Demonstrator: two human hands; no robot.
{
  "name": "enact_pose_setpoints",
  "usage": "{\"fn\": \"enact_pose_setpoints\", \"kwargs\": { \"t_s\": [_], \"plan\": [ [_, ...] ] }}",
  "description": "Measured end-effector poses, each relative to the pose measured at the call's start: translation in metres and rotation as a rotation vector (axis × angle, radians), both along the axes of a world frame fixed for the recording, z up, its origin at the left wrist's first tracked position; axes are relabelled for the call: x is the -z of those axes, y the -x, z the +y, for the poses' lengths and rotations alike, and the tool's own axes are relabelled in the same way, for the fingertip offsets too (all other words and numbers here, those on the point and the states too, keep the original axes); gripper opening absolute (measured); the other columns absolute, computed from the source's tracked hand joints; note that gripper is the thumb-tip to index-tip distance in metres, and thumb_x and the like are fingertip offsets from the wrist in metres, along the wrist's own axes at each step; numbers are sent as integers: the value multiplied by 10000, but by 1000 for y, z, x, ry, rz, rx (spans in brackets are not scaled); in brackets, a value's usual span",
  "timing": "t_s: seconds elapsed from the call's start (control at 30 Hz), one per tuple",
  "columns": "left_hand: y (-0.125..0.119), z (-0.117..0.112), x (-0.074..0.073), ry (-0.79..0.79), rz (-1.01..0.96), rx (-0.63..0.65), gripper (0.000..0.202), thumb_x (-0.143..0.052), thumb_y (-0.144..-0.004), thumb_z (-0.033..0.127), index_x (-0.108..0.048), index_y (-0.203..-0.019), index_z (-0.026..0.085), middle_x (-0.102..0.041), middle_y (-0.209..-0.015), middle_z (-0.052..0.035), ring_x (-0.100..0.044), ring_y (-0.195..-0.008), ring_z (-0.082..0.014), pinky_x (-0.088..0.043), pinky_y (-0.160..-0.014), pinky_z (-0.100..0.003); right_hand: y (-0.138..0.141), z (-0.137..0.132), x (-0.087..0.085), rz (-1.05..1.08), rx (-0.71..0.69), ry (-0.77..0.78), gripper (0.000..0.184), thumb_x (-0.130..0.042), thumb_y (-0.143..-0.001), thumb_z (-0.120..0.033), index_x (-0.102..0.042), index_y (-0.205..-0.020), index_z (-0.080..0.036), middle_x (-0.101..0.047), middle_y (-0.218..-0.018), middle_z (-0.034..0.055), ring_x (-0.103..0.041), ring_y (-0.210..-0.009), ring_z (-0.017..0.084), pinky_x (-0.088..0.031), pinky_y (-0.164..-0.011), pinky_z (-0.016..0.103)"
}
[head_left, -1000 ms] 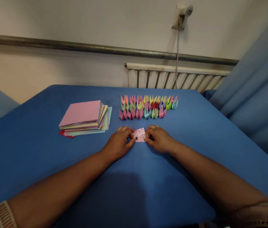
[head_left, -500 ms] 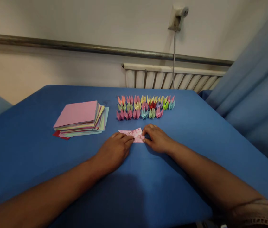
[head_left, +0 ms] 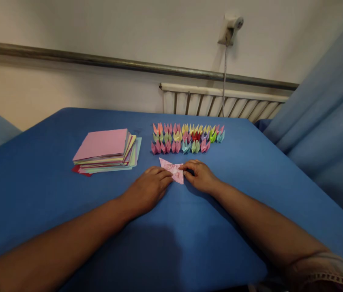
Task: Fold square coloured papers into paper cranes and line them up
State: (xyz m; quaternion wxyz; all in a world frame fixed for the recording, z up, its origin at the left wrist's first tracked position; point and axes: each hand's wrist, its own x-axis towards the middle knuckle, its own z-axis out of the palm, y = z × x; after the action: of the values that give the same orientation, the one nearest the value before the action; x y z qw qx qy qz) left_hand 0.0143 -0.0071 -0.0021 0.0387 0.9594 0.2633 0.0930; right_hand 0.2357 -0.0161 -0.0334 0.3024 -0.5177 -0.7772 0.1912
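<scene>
A small pink patterned paper lies folded on the blue table, one pointed flap sticking up to the left. My left hand rests palm down beside it, its fingertips pressing the paper's left edge. My right hand pinches the paper's right end between thumb and fingers. Just beyond the paper stand rows of several small folded paper pieces in pink, yellow, green, blue and red.
A stack of coloured square paper sheets, pink on top, lies at the left back of the table. Behind the table are a wall rail, a white radiator and a hanging cord. Blue fabric stands at the right.
The pink paper went from a small folded rectangle to a longer strip, then to a shape with a triangular flap pointing left. My left hand slid back a little; my right stayed on the paper.
</scene>
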Motion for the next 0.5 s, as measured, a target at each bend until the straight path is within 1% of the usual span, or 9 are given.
{"fn": "enact_pose_setpoints", "kwargs": {
  "t_s": [0.07, 0.13, 0.2, 0.27, 0.33, 0.43, 0.5],
  "plan": [
    [0, -1, -4, 12, -2, -76, 217, -464, -913, 231, -605, -1067, 171, -645, -1047, -102, -549, -1016, -249, -400, -918, -401, 8, -9, -4, 3, 45, 55, 226, -551, -813, -90, -699, -950, -193, -688, -899, 43, -610, -859, 172, -453, -858, 335],
    [-1, -3, -7, 26, -4, -142, 199, -479, -908, 280, -595, -1018, 161, -631, -951, -98, -557, -937, -248, -419, -865, -388, 18, -21, -8, 42, 33, 119, 226, -543, -812, -86, -704, -922, -200, -697, -894, 40, -624, -835, 170, -469, -823, 319],
    [-1, -5, -9, 49, -5, -157, 233, -509, -895, 371, -595, -969, 168, -617, -906, -89, -554, -896, -249, -424, -838, -387, 27, -33, -10, 93, -55, 141, 220, -546, -819, -96, -697, -930, -212, -698, -882, 25, -626, -829, 165, -472, -817, 313],
    [-1, -7, -9, 78, -4, -138, 277, -551, -865, 436, -596, -943, 174, -611, -908, -84, -550, -895, -249, -420, -842, -391, 31, -40, -11, 133, -143, 127, 236, -550, -802, -72, -676, -942, -213, -692, -907, 17, -621, -862, 157, -465, -839, 308],
    [0, -8, -8, 103, -12, -126, 285, -577, -850, 436, -595, -961, 175, -612, -946, -87, -550, -923, -250, -414, -864, -395, 28, -40, -10, 160, -131, 107, 289, -550, -777, -41, -641, -992, -211, -670, -946, 20, -609, -869, 150, -465, -839, 307],
    [1, -9, -5, 132, -38, -135, 246, -555, -872, 389, -590, -989, 176, -613, -982, -90, -552, -955, -246, -410, -880, -392, 17, -30, -6, 152, -50, 51, 435, -560, -747, -19, -562, -1136, -214, -594, -1044, 43, -579, -804, 130, -478, -788, 300],
    [2, -9, -3, 143, -57, -144, 229, -544, -880, 375, -589, -985, 177, -614, -980, -88, -554, -961, -244, -410, -883, -392, 11, -22, -3, 121, -86, 34, 439, -569, -751, -23, -558, -1140, -224, -565, -1037, 41, -567, -816, 131, -477, -785, 299]
  ]
}}
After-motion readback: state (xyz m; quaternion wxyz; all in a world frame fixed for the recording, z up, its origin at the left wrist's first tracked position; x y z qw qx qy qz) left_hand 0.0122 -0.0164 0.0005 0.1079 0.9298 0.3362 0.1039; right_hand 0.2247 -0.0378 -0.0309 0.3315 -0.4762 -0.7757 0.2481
